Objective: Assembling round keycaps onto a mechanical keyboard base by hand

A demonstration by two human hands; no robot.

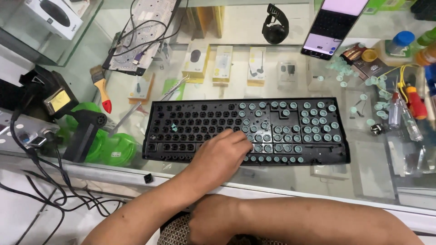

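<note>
Keyboard frame (pixel 200 122), black, keycaps off, lies flat on the glass counter (pixel 372 181), long side running left to right in front of you. Right half of the frame carries pale teal rubber domes (pixel 313 129) seated in rows; left half shows bare black sockets, with one stray dome (pixel 174 127) sitting among them.

Your left hand (pixel 222 152) reaches in from below and rests on the frame near its middle, at the boundary between bare sockets and seated domes. Fingers (pixel 240 138) are curled and bunched, tips pressed down at the lower middle rows; whether a dome is pinched between them cannot be told. Your right hand (pixel 206 224) is down at the bottom edge, below the counter rim, closed in a loose fist, its forearm lying across the view; nothing visible in it.

Loose domes (pixel 345 70) are scattered on the counter beyond the frame's upper right corner, near a small clear bottle (pixel 399 113) and a red-handled screwdriver (pixel 415 102). A phone (pixel 334 25) with a lit screen lies at the top right. A circuit board (pixel 141 36) with wires lies at the top left, a brush (pixel 102 88) with a red-tipped handle sits just left of the frame, and a green round lid (pixel 113 147) touches the frame's lower left side
</note>
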